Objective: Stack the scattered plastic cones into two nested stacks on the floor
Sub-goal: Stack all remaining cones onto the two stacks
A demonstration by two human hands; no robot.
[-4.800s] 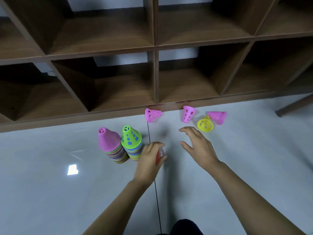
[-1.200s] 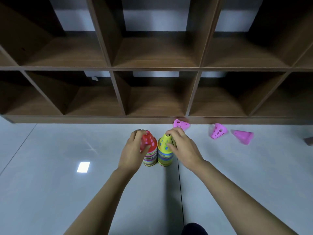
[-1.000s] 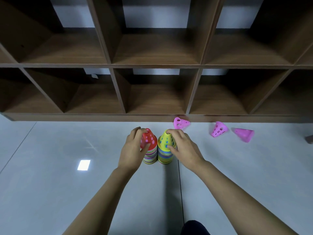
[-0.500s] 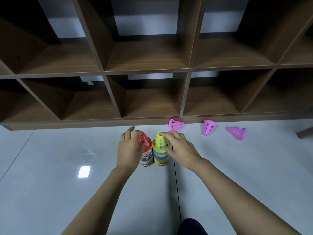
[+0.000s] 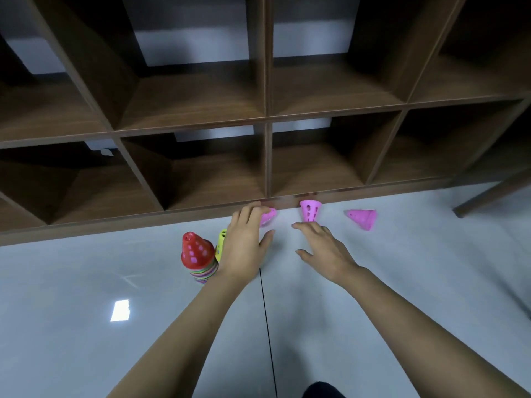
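Two nested stacks stand on the grey floor: one topped by a red cone (image 5: 196, 252), the other topped by a yellow cone (image 5: 221, 243) and mostly hidden behind my left hand (image 5: 247, 242). My left hand reaches forward with straight fingers, its fingertips at a pink cone (image 5: 268, 216) lying on its side by the shelf base. My right hand (image 5: 321, 248) hovers open, fingers spread, just short of a second pink cone (image 5: 309, 210). A third pink cone (image 5: 362, 218) lies on its side further right.
A dark wooden cubby shelf (image 5: 264, 156) runs along the back, its base right behind the pink cones. A wooden leg (image 5: 488, 193) slants in at the far right. A dark floor seam (image 5: 265, 317) runs between my arms.
Both hands have let go of the two stack tops and moved forward and right toward the pink cones. The view has shifted, so the stacks now sit left of my hands.
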